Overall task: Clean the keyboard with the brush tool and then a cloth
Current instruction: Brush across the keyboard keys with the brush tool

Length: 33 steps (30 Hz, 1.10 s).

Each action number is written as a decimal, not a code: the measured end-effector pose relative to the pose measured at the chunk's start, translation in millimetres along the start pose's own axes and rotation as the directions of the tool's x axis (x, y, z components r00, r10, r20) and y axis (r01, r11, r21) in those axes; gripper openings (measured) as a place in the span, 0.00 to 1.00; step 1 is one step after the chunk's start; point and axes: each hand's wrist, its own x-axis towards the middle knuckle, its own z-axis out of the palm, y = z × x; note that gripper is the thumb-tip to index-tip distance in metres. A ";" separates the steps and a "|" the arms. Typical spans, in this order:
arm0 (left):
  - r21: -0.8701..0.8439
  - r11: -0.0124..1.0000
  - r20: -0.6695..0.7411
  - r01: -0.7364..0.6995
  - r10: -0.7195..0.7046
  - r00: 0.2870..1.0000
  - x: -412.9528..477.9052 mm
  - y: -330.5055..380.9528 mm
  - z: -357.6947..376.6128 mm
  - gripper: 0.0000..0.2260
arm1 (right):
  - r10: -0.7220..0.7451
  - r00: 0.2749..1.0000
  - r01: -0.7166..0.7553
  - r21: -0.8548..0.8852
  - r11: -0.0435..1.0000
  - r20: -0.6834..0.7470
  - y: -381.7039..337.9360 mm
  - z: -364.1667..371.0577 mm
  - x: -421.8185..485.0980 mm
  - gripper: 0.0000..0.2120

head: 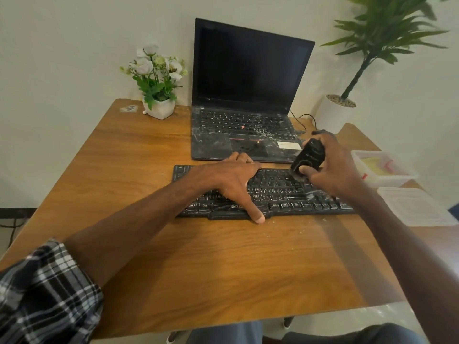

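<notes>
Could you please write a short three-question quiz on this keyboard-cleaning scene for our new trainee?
1. True or false: the brush tool is held in the right hand.
2. Where does the left hand rest? A) on the laptop B) on the keyboard C) on the flower pot
3. Fill in: the clear plastic container sits at the table's ____ edge.

Key:
1. True; its fingers curl round the tool, whose lower end meets the keys.
2. B; it lies flat, thumb at the near edge.
3. Right.
</notes>
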 end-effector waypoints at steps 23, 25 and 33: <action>0.008 1.000 0.016 -0.005 0.004 1.000 -0.4 -2.2 0.1 0.64 | 0.063 0.998 -0.063 -0.001 0.998 -0.001 18.8 -19.0 -4.7 0.29; 0.006 1.000 0.017 -0.004 0.004 1.000 -0.4 -2.2 0.0 0.64 | 0.092 0.995 -0.092 0.009 0.996 0.029 23.6 -15.0 -7.5 0.29; 0.011 1.000 0.023 -0.007 0.007 1.000 -1.5 -0.4 -0.8 0.63 | 0.049 0.999 -0.049 -0.018 0.999 0.015 17.9 -15.6 -8.1 0.27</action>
